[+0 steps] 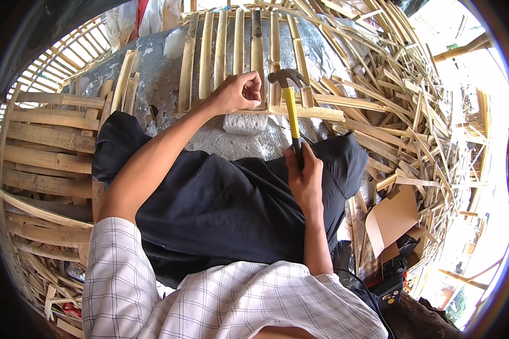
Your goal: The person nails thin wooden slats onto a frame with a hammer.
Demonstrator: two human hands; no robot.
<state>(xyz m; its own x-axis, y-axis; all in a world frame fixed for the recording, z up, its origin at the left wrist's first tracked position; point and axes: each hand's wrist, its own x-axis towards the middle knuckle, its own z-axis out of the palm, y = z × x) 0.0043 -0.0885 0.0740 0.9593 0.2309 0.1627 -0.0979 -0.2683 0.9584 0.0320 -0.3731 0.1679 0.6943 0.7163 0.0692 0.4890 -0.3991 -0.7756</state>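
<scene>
In my right hand [305, 172] is a claw hammer [292, 113] with a yellow and black handle, gripped low with its dark head pointing away from me. The hammer head is raised beside the slats of a bamboo frame [238, 51]. My left hand [240, 93] is closed, its fingers curled together over the frame's near crosspiece [305, 112]. Whatever those fingers pinch is too small or hidden to make out. Several parallel bamboo slats run away from me off that crosspiece. A rough pale block [245, 124] sits under its near edge.
Split bamboo strips [401, 107] lie heaped along the right side. On the left is a bamboo slat panel [51, 147]. A cardboard piece [393, 217] and a dark device with a cable [387, 294] are at the lower right. Grey sheeting [158, 56] covers the ground ahead.
</scene>
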